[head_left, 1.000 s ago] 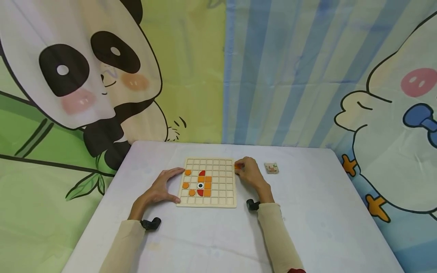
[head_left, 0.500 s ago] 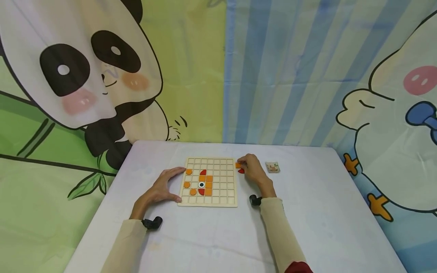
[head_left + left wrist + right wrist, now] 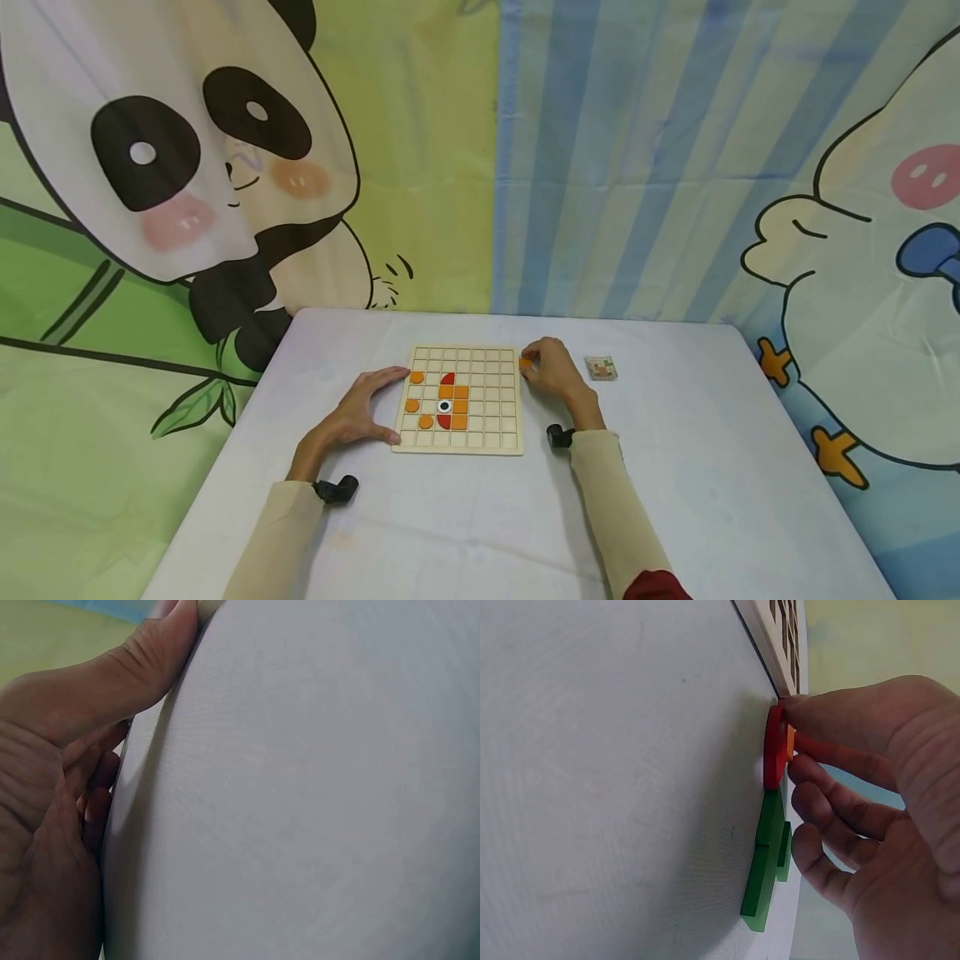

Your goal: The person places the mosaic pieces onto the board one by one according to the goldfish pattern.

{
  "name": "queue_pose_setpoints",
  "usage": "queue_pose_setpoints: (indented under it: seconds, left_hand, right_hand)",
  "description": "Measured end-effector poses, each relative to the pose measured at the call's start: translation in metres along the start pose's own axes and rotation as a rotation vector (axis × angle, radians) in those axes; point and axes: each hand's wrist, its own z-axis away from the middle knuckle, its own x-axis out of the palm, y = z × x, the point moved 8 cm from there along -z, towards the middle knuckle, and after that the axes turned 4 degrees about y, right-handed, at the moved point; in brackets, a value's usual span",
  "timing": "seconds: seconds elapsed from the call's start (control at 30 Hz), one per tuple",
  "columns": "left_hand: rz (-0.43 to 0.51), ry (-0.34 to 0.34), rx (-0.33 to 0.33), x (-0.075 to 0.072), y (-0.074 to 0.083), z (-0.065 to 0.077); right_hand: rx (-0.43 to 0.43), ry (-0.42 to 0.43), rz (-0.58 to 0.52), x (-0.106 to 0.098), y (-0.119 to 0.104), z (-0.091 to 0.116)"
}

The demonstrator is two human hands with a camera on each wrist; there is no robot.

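A pale gridded board (image 3: 492, 406) lies on the table in the head view, bearing several orange squares (image 3: 461, 407), orange discs (image 3: 417, 377), red quarter-rounds (image 3: 447, 379) and an eye tile (image 3: 445, 407). My left hand (image 3: 358, 412) spans the board's left side, thumb and fingers spread against its edge. Beyond the right edge, my right hand (image 3: 555, 371) pinches an orange piece (image 3: 790, 742) between thumb and index finger, low over the table. A red rounded piece (image 3: 773, 748) stands right beside the thumb in the right wrist view; the head view hides it.
Green blocks (image 3: 761, 862) sit beneath the right hand's other fingers. A small patterned card (image 3: 601, 368) lies right of that hand. The white-covered table (image 3: 465, 525) ends at a printed cloth backdrop (image 3: 600, 167).
My right hand shifted slightly right and away from the board, uncovering a red piece, then lowered back over it. The left hand keeps its place on the board.
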Motion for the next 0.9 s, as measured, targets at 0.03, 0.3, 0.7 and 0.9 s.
queue_pose_setpoints:
  seconds: [0.03, 0.3, 0.7, 0.9]
  left_hand:
    - [-0.001, 0.002, -0.001, -0.001, 0.0, 0.0]
    - [-0.01, 0.014, 0.007, -0.003, 0.005, 0.001]
    - [0.012, -0.017, -0.031, 0.0, 0.0, -0.003]
    - [0.001, -0.016, -0.027, 0.0, 0.0, -0.002]
  right_hand:
    - [-0.001, -0.006, -0.002, -0.001, -0.001, -0.001]
    - [0.044, -0.021, -0.041, -0.001, 0.003, -0.003]
    - [0.07, -0.019, -0.052, -0.006, 0.011, -0.003]
    - [0.062, 0.021, -0.046, -0.005, 0.015, 0.001]
